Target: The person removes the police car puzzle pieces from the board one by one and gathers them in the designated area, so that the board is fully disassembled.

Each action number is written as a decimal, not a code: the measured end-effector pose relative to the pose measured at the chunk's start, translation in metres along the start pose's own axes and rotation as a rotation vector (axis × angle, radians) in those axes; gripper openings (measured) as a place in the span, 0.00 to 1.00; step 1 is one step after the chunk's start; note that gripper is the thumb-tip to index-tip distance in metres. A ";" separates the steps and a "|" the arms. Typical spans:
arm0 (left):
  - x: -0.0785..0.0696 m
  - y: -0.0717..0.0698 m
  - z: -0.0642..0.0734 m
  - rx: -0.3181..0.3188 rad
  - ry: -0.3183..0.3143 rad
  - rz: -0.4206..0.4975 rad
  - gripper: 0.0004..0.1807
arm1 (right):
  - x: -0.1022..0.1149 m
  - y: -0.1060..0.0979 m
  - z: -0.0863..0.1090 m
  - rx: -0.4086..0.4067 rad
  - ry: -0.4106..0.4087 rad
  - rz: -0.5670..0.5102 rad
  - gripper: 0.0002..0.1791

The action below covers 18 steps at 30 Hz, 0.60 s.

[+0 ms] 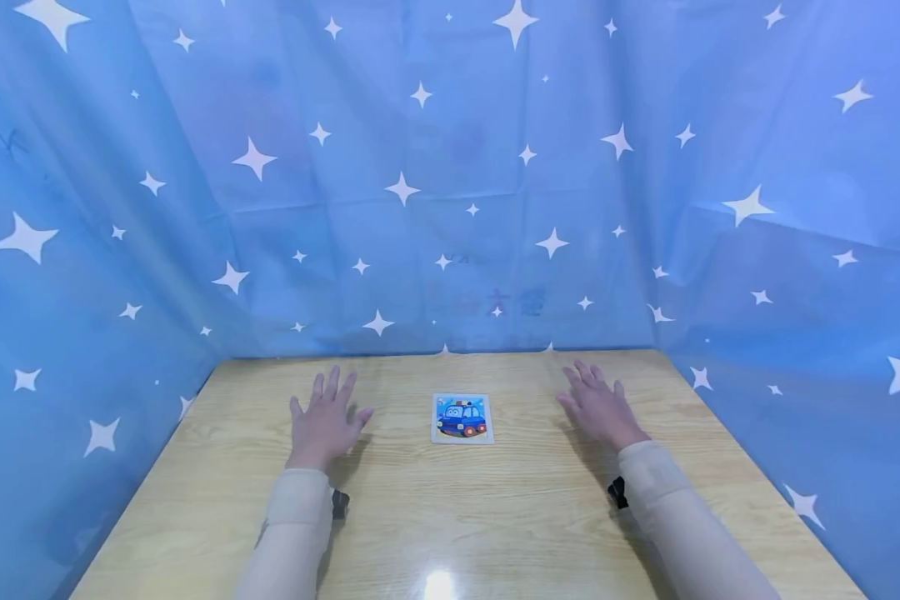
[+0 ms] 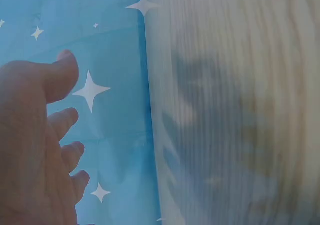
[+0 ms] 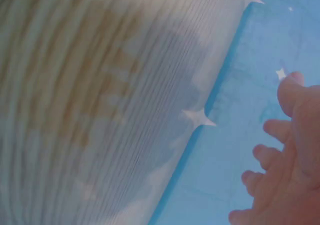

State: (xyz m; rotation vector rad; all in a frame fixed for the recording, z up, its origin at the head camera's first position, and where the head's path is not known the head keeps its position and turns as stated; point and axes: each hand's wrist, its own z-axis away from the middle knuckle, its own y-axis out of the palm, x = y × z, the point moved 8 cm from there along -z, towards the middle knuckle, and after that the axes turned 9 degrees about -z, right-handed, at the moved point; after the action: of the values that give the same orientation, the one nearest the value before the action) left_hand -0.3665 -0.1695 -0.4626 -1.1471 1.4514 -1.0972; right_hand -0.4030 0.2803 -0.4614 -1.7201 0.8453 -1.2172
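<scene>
From where I stand, a person in pale sleeves is holding both arms out over a wood-grained desk [image 1: 435, 500]. Between the two hands, toward the far side of the desk, a small square card [image 1: 462, 419] lies flat, its pale border framing a blue cartoon car with red wheels. The left hand [image 1: 326, 427] is to one side of the card, well apart from it, its grip released, with the fingers spread and pointing toward the far edge. The right hand [image 1: 600, 412] is on the other side, also apart from the card, its grip likewise released; its fingers reach forward and lean inward. Both hands throw soft shadows on the wood, and the wrist views show thumb and fingertips in front of the blue cloth. A black piece [image 1: 340, 504] juts out beside the left cuff, and another dark one [image 1: 617, 492] beside the right. Around the desk hangs a blue curtain [image 1: 465, 167] with white four-pointed stars, creased in places, and a bright spot of light gleams on the near wood.
</scene>
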 end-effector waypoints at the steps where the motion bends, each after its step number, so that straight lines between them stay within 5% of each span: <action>1: 0.000 0.002 0.000 0.007 -0.001 -0.001 0.42 | 0.001 0.000 0.000 0.003 -0.001 0.001 0.40; 18: -0.016 0.014 -0.007 0.002 0.028 0.048 0.40 | 0.045 0.020 -0.017 0.065 -0.033 -0.042 0.38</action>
State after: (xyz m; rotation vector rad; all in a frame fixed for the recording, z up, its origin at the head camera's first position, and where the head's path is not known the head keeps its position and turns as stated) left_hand -0.3737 -0.1508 -0.4726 -1.0939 1.4918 -1.0855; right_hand -0.4071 0.2284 -0.4588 -1.7084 0.7461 -1.2277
